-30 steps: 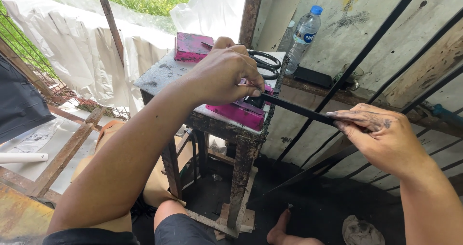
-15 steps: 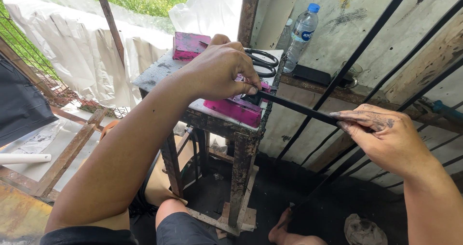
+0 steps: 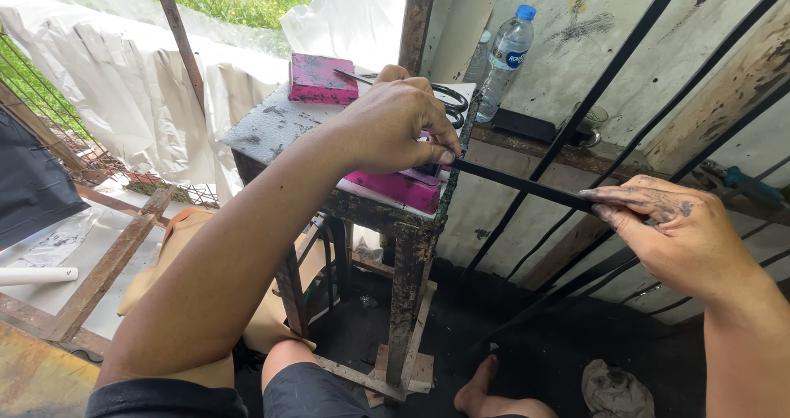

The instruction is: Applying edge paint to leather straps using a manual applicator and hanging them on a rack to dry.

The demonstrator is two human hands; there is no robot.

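Holding a long thin black strip (image 3: pixel 518 186) between both hands, out past the right edge of the small rusty table (image 3: pixel 271 126). Ran from left to right, tilted a little, with the left end higher and the right end lower and nearer. Left hand (image 3: pixel 395 126) sat on the table's near right corner, fingers (image 3: pixel 436 150) curled down and pressed together, pinching the left end of the strip against a pink block (image 3: pixel 395 189). Right hand (image 3: pixel 666 229) hung in the air well off to the right, away from the table, thumb and fingers pinching the other end of the strip. Middle of the strip bare, touching nothing. Each hand right at its own end, so neither nearer than the other. Black scissors (image 3: pixel 448 99) lay just behind the left hand, partly hidden. Second pink block (image 3: pixel 322 78) rested at the far side of the table. Clear plastic bottle with a blue cap (image 3: pixel 504 60) stood on a ledge by the far wall. More black strips (image 3: pixel 576 282) leaned low on the right.
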